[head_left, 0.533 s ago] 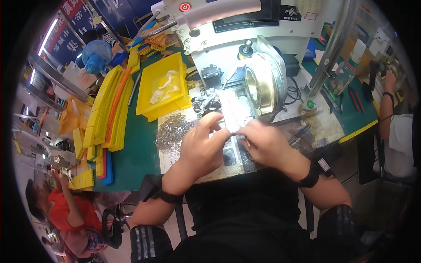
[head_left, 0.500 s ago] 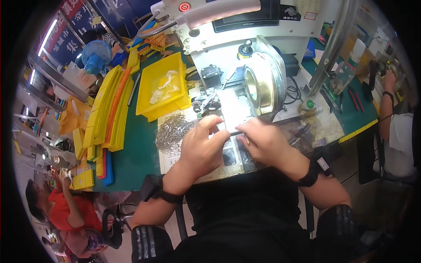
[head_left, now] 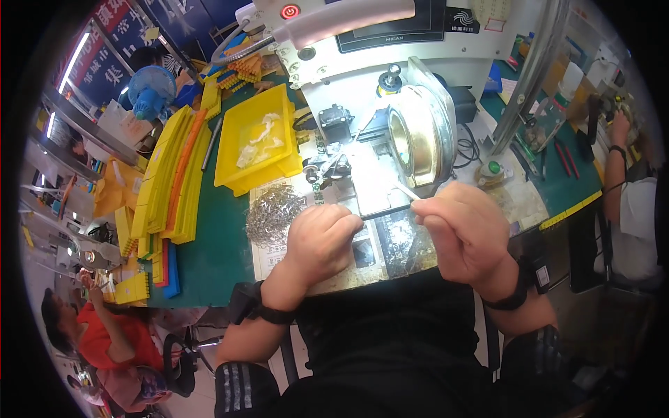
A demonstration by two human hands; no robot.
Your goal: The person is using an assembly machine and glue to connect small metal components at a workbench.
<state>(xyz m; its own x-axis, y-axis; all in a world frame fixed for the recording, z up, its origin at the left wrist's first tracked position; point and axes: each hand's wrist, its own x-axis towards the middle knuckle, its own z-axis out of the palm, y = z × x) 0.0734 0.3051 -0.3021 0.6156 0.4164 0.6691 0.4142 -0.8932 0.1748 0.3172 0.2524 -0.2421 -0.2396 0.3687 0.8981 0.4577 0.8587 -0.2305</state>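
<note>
My left hand point(head_left: 317, 240) is closed at the front of the lit machine, its fingertips pinching the end of a thin dark rod point(head_left: 385, 212). This rod runs rightward along the front of the brightly lit plate point(head_left: 373, 184). To its right, my right hand point(head_left: 468, 233) is curled, with a slim pale stick point(head_left: 404, 189) between thumb and fingers, pointing up and left toward the plate. Whether the right fingers also touch the rod's far end, I cannot tell. Beside my left hand lies a heap of small shiny metal pieces point(head_left: 274, 214).
Behind the plate stands a white machine point(head_left: 317, 97) with a gold-lined wheel point(head_left: 420, 136). A yellow bin point(head_left: 233, 171) holds crumpled white material. Yellow and orange strips point(head_left: 171, 174) lie farther left. Red-handled pliers point(head_left: 568, 159) are at right. Other people sit at both sides.
My right hand has moved right, away from the left hand, and turned; the pale stick now shows plainly. My left hand has shifted slightly down, its fingers curled more tightly.
</note>
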